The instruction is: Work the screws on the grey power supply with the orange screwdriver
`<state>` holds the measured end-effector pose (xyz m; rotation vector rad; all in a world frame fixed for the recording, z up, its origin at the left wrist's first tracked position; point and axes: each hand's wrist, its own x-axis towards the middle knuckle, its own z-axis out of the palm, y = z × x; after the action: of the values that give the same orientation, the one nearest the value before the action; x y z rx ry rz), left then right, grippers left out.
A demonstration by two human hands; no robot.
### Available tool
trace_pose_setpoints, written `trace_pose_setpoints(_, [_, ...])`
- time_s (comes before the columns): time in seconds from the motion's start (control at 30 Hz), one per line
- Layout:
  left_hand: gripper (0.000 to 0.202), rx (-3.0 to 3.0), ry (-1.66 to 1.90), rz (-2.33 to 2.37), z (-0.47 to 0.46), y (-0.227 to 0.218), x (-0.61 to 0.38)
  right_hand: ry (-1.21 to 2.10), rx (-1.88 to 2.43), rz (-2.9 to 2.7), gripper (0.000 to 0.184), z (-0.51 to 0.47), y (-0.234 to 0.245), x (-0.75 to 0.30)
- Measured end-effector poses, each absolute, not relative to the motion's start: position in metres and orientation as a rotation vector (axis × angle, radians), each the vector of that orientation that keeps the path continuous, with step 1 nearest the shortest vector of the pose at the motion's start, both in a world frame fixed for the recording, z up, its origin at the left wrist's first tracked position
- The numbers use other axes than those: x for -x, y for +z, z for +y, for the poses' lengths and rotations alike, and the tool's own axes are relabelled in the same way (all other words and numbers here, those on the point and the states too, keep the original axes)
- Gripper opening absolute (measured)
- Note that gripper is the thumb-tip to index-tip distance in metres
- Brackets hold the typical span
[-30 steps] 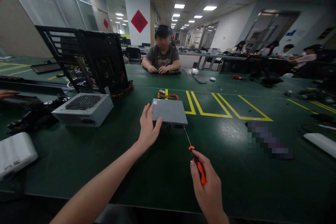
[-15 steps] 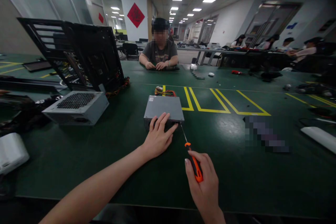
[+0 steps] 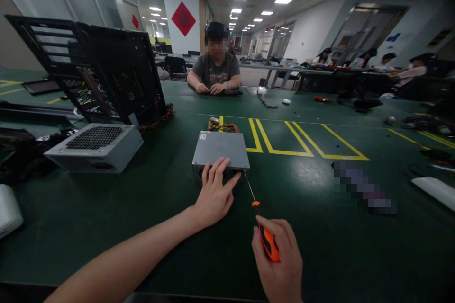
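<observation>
A grey metal computer power supply (image 3: 220,148) lies on the green table in front of me, its cables (image 3: 223,126) bunched behind it. My left hand (image 3: 215,194) rests against its near side with fingers spread, the fingertips over the top edge and at the near face. In my right hand (image 3: 279,255) I hold an orange and black screwdriver (image 3: 270,244) by its handle. Its thin shaft points up and away, with the tip at the near right corner of the power supply, close to my left index finger or thumb. The screw there is too small to make out.
A second power supply (image 3: 95,144) with a grille sits to the left, before an open black computer case (image 3: 117,71). Yellow tape lines (image 3: 291,153) mark the table. A white object (image 3: 435,191) lies at the right. Across the table sits a person (image 3: 216,64).
My view has shifted slightly, so things at the sides sit farther outward. My right hand and the screwdriver appear a little lower, with the tip still at the power supply's corner. My left hand stays put.
</observation>
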<state>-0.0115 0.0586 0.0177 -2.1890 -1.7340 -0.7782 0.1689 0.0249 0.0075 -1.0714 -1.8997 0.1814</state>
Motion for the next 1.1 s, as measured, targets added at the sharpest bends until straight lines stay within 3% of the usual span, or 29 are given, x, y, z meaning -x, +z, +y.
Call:
trace_pose_setpoints(0.1, [0.048,2.197,-0.779,-1.74,0.0587,0.0181,0.0112,0.126,1.039,-1.926,0.017,0.0255,0.0073,-0.168])
trace_pose_setpoints(0.3, [0.049,2.206,-0.782,-1.752,0.059,0.0167,0.0118,0.347,1.217,-1.85,0.027,0.0222,0.0046,-0.1708])
trace_pose_setpoints(0.5, [0.05,2.206,-0.812,-1.741,0.06,0.0158,0.0116,0.11,1.022,-2.013,0.022,0.0286,0.0089,-0.167])
trace_pose_setpoints(0.8, [0.049,2.215,-0.774,-1.745,0.0594,0.0169,0.0126,0.33,1.193,-1.954,0.031,0.0248,0.0047,-0.1703])
trace_pose_setpoints(1.1, [0.048,2.201,-0.782,-1.745,0.0604,0.0149,0.012,0.153,1.043,-2.012,0.024,0.0281,0.009,-0.167])
